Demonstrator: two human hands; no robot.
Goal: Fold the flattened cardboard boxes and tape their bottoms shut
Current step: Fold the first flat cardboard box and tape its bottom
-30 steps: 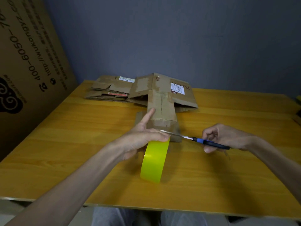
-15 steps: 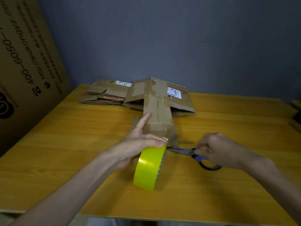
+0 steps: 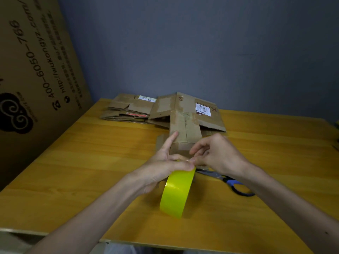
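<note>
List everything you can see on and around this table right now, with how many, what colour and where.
folded box: one, brown, table centre, beyond both hands
flattened boxes: a stack, exact count unclear, brown, far left of the table; one larger piece lies behind the folded box
tape roll: one, yellow, standing on edge near the front of the table
scissors: one pair, blue handles, lying on the table under the right forearm
table: one, yellow-orange wood
large printed carton: one, brown, leaning at left
wall: grey-blue, behind
left hand: holding the top of the tape roll
right hand: fingertips at the roll's top edge
</note>
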